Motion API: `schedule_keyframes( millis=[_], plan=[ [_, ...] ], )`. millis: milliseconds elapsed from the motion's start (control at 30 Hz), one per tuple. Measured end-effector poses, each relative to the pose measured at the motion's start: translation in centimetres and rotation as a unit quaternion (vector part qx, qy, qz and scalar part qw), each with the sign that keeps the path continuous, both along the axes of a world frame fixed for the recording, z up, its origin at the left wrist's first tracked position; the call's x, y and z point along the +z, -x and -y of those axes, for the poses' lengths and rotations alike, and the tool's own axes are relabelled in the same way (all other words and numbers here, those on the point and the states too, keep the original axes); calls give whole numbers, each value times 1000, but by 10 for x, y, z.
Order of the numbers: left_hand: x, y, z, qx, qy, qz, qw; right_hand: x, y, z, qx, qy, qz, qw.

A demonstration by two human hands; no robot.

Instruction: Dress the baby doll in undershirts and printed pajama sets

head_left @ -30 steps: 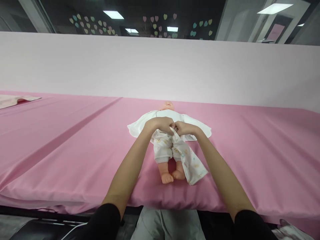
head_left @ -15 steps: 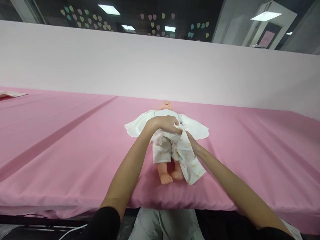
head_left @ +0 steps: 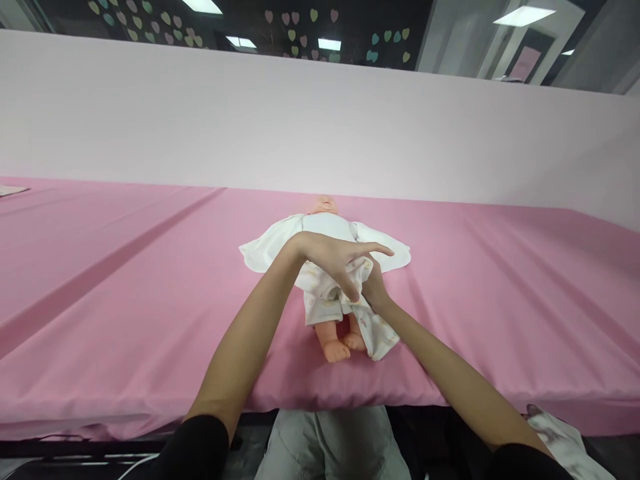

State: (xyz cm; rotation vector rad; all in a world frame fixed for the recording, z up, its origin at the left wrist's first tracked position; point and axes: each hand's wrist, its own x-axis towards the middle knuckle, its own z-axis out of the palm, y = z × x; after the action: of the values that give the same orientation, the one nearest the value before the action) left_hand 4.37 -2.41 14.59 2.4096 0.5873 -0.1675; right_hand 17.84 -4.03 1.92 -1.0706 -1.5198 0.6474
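A baby doll (head_left: 326,204) lies on its back on the pink table cover (head_left: 125,280), head away from me and bare feet near the front edge. It wears a white top spread wide like wings and printed pants (head_left: 320,307). A loose flap of printed cloth (head_left: 380,333) hangs beside its right leg. My left hand (head_left: 335,257) rests over the doll's belly with fingers stretched out. My right hand (head_left: 373,287) sits just under it, fingers closed on the printed cloth at the doll's waist.
A pale pink wall panel (head_left: 320,127) runs behind the table. The corner of a light cloth (head_left: 7,190) lies at the far left. Another printed cloth (head_left: 565,437) shows at the lower right below the table edge.
My left hand has opened, its fingers now spread over the doll's belly. My right hand has slid lower and nearer to me, gathering the printed cloth. The view has shifted slightly.
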Motion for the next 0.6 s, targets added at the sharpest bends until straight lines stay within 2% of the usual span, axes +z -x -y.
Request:
schedule_keyframes(
  millis=[67,200,300,367,433,500,600],
  plan=[
    [-3,-6,5,21,-23,-17,999,-3,-2,-2,6,13,3,1000],
    [-12,-17,11,128,-141,-77,979,-7,-6,-6,5,7,-33,999],
    [-15,-14,5,173,-228,-36,957,-5,-8,-7,24,45,-49,997],
    [-16,-5,-6,199,-266,3,943,0,-9,-5,81,99,-88,988],
    [-18,4,-20,215,-266,29,939,5,-11,-1,163,150,-143,964],
    [-22,10,-33,209,-230,53,949,7,-12,3,218,183,-165,944],
    [-30,10,-46,187,-110,75,973,6,-14,1,192,205,-137,950]
  ],
)
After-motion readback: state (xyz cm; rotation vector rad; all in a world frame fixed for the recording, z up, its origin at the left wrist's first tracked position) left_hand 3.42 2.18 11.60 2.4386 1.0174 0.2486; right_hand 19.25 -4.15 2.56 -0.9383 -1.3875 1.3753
